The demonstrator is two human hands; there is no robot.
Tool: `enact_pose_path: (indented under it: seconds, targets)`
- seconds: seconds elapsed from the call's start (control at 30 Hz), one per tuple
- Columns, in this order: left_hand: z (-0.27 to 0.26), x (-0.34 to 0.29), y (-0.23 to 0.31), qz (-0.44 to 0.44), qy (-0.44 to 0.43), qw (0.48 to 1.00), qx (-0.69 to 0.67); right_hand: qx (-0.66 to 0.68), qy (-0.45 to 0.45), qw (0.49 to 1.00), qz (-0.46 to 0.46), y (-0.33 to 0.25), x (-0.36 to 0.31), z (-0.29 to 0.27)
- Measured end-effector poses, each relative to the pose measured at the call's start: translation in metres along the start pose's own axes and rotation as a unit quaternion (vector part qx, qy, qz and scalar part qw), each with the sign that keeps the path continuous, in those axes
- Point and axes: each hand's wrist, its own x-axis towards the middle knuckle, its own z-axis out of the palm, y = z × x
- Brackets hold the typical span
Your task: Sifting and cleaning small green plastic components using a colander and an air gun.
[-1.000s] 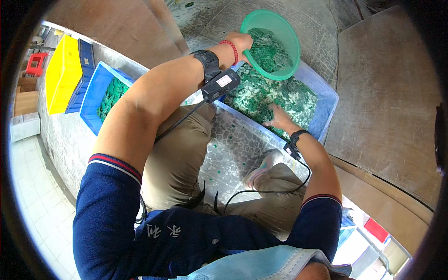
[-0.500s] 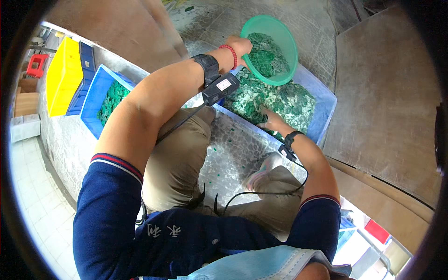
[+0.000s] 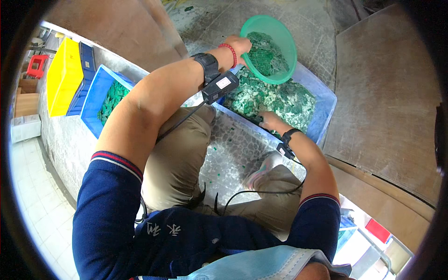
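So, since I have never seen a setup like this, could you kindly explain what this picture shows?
There is no robot here: these are a person's bare hands, seen from above by a fisheye camera worn on the head, so straight edges look bent. The left hand grips the rim of a green basin with green pieces in it. The right hand is in a blue bin, at the near edge of a green and white heap; its fingertips are hard to make out. Small green bits dot the grey surface in front of the person. Whether the basin touches the bin, I cannot tell.
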Motion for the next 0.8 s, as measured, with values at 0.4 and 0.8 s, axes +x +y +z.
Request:
enact_pose_path:
  seconds: [0.4,0.8]
  targets:
    - [0.037,-0.038,0.041,-0.089,0.076,0.992,-0.046,0.251,0.071,0.965,-0.017,0.041,-0.035,-0.023]
    - [0.012,-0.007,-0.005,0.300,-0.083,0.757,0.574,0.452,0.248,0.852,0.096,0.058,-0.125,-0.152]
